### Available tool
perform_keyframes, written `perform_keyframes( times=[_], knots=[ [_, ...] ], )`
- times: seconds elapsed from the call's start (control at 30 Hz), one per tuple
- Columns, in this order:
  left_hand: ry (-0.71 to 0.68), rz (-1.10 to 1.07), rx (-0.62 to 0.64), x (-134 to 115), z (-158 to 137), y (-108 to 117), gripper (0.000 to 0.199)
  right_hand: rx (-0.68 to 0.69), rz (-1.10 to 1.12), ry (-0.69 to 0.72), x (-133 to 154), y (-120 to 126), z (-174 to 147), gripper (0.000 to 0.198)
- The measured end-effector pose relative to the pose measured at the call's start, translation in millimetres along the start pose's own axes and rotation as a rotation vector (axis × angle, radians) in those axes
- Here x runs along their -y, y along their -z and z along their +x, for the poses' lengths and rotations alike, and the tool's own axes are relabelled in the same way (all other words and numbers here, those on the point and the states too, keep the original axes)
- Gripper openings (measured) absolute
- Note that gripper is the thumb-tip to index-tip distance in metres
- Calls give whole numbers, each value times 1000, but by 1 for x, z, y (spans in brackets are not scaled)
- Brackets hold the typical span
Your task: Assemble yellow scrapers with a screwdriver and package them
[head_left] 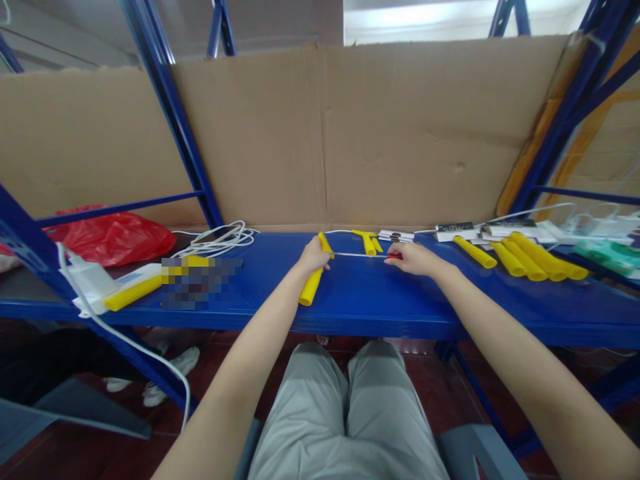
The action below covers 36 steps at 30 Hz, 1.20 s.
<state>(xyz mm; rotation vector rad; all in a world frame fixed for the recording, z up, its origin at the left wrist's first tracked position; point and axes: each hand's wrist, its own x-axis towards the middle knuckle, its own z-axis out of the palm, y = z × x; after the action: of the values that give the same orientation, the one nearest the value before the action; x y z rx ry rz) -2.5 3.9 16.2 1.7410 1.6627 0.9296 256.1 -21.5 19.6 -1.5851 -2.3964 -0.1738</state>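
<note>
My left hand (315,256) is wrapped around a yellow plastic tube (311,288), whose lower end tilts toward me over the blue shelf (370,293). My right hand (409,259) grips the red handle of a screwdriver (360,255). Its long thin metal shaft points left and meets the tube's upper part beside my left fingers; whether the tip is inside is too small to tell. Just behind the shaft lie a T-shaped yellow piece (369,244) and a smaller yellow piece (377,245).
Several yellow tubes (525,259) lie at the right near white power strips (523,231). At the left are coiled white cable (225,239), a red plastic bag (117,230) and a white adapter (90,277). Cardboard (400,133) walls the back; blue uprights (185,133) frame it.
</note>
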Motion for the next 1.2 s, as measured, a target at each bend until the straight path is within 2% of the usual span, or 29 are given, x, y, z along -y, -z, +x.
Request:
perform_keyframes(
  times=[0.27, 0.47, 0.57, 0.83, 1.2],
  knots=[
    [7, 2, -12, -2, -3, 1, 37, 15, 3, 5, -1, 0, 0, 19],
    [8, 4, -11, -2, -2, 1, 39, 5, 80, 12, 0, -1, 0, 13],
    [7, 6, -16, -1, -1, 1, 38, -11, 111, -7, -3, -3, 1, 21],
    [-2, 16, -21, -2, -4, 1, 36, -58, 49, 72, -6, -3, 1, 10],
    [11, 6, -14, -3, -4, 2, 37, -29, -21, 43, -2, -1, 0, 14]
  ],
)
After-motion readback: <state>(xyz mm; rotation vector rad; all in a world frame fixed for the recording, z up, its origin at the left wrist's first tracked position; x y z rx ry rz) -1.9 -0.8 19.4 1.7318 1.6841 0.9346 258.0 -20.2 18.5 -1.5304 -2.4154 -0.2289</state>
